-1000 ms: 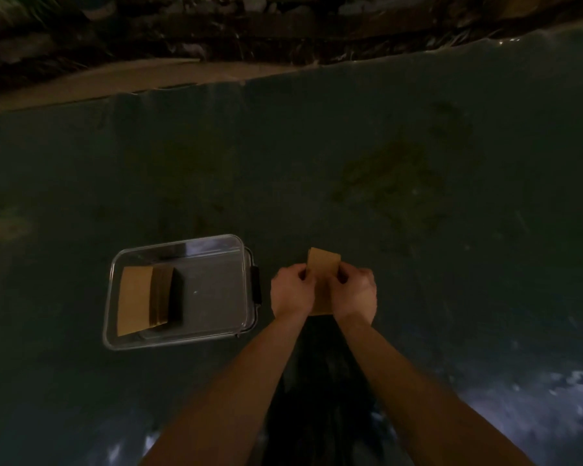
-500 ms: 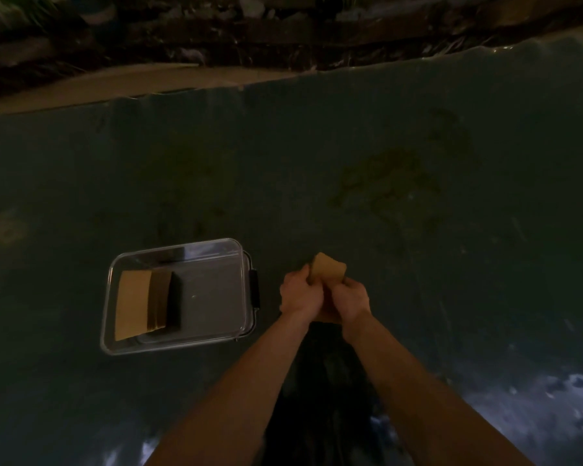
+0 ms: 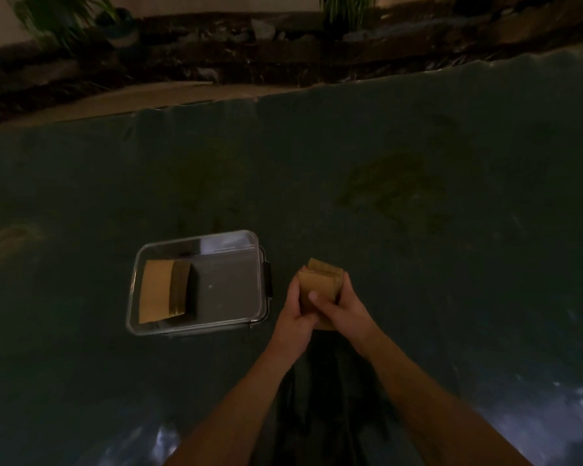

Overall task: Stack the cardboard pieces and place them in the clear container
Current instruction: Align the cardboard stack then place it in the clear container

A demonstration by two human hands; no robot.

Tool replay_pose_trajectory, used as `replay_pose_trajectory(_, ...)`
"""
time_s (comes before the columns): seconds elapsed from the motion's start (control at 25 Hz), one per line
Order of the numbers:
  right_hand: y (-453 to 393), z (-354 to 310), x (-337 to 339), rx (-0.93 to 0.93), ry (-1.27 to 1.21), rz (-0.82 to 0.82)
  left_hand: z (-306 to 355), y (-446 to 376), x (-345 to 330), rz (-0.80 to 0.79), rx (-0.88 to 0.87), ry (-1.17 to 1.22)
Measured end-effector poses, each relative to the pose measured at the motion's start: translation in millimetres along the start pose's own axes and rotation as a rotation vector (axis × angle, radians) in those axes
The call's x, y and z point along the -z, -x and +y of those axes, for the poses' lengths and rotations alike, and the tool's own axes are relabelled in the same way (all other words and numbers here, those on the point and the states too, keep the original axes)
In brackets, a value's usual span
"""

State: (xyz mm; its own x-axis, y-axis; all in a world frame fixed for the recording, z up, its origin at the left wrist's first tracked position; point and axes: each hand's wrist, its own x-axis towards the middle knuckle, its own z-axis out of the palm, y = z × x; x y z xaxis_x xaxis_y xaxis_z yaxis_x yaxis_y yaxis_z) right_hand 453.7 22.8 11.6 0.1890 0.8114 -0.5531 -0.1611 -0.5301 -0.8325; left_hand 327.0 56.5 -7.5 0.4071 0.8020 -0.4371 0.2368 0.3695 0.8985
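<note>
left hand (image 3: pixel 295 306), right hand (image 3: pixel 342 306), clasping cardboard stack (image 3: pixel 320 284)

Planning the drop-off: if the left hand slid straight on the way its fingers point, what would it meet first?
The left hand points up and away, with only bare dark mat ahead; the container sits off to its left. Depth is hard to judge.

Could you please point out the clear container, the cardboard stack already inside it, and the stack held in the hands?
Clear container (image 3: pixel 261 290): head view, right wall by the latch.
Cardboard stack inside (image 3: pixel 155 290): head view, lit top face.
Held cardboard stack (image 3: pixel 318 284): head view, top piece between both hands.
</note>
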Motion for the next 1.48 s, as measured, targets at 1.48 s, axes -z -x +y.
replay_pose_trajectory(1.48, 14, 68, -15, 0.479, 1.285, 0.216, -68, 21, 13, 0.184, -0.244, -0.401)
